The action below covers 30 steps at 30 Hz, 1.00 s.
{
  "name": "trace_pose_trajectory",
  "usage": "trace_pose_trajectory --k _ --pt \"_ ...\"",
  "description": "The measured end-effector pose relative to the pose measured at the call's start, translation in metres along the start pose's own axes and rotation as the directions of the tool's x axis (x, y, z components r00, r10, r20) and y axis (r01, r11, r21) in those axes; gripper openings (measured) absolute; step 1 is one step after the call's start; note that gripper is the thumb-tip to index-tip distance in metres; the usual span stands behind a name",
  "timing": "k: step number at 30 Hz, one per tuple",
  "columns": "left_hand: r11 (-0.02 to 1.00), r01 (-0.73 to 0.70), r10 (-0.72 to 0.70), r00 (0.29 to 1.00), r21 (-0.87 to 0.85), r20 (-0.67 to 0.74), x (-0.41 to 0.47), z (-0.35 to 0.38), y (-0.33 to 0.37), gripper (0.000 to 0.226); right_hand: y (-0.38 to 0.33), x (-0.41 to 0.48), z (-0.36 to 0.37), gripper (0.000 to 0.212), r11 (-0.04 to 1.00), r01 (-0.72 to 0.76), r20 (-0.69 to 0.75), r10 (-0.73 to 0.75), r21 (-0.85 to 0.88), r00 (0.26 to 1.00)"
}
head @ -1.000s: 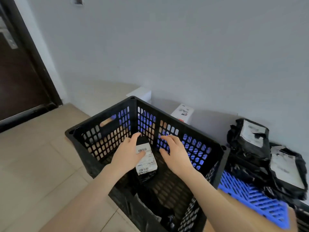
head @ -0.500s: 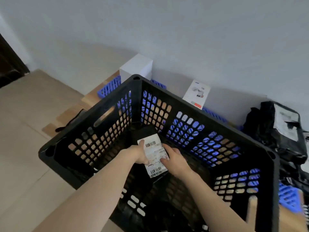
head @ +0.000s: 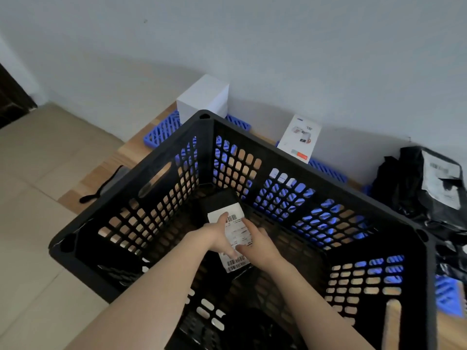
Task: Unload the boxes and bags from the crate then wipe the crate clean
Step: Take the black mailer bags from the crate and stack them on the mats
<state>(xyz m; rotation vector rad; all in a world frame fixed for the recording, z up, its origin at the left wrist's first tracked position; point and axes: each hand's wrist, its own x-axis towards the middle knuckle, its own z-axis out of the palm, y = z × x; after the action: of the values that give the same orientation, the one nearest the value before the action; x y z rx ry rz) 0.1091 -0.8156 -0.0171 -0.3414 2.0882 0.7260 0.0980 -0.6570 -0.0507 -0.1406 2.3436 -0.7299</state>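
Label (head: 236,232) on the parcel (head: 219,200): print too blurred for me to read, left hand (head: 217,239) and right hand (head: 260,248) covering its edges. Crate (head: 278,152) runs off the bottom edge; black bags (head: 409,188) clipped at right.

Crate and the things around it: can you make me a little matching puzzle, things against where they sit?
Things
1. labelled black parcel
2. plain white box
3. printed white box
4. black bags

Places
A. against the wall behind the crate
B. heaped outside, right of the crate
C. inside the crate, held by left hand and right hand
D. beyond the crate's far corner

Pairs: 1-C; 2-D; 3-A; 4-B
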Motion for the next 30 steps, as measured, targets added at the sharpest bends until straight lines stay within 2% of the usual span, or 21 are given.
trace_pose_trajectory --k 5,9,12,14,17,22,25,30 --pt "0.977 0.008 -0.018 0.999 -0.215 -0.044 -0.028 -0.016 0.002 0.129 -0.013 -0.02 -0.012 0.088 0.987 0.143 -0.06 -0.139 0.073 0.988" --pt "0.983 -0.03 0.002 0.988 -0.181 -0.153 -0.067 -0.026 0.003 0.13 -0.028 -0.043 -0.027 0.093 0.964 0.26 -0.109 -0.252 0.062 0.962" --pt "0.98 -0.099 0.044 0.954 -0.171 -0.298 -0.103 -0.02 0.004 0.128 -0.039 -0.07 -0.038 0.091 0.931 0.361 -0.172 -0.348 0.049 0.922" --pt "0.98 -0.16 0.094 0.894 -0.116 -0.438 -0.131 -0.009 0.009 0.124 -0.043 -0.093 -0.047 0.088 0.906 0.42 -0.227 -0.398 0.054 0.889" --pt "0.961 -0.274 0.209 0.769 -0.016 -0.604 -0.174 0.015 0.023 0.121 -0.042 -0.136 -0.061 0.083 0.855 0.512 -0.343 -0.46 0.077 0.819" --pt "0.862 -0.493 0.389 0.493 0.119 -0.778 -0.229 0.071 0.066 0.112 -0.008 -0.215 -0.088 0.081 0.772 0.631 -0.569 -0.489 0.07 0.662" --pt "0.798 -0.556 0.477 0.35 0.231 -0.806 -0.247 0.107 0.102 0.112 0.03 -0.259 -0.107 0.079 0.744 0.665 -0.667 -0.463 0.065 0.584" --pt "0.687 -0.642 0.603 0.242 0.34 -0.76 -0.264 0.164 0.167 0.108 0.101 -0.318 -0.131 0.073 0.765 0.64 -0.749 -0.378 0.078 0.544"
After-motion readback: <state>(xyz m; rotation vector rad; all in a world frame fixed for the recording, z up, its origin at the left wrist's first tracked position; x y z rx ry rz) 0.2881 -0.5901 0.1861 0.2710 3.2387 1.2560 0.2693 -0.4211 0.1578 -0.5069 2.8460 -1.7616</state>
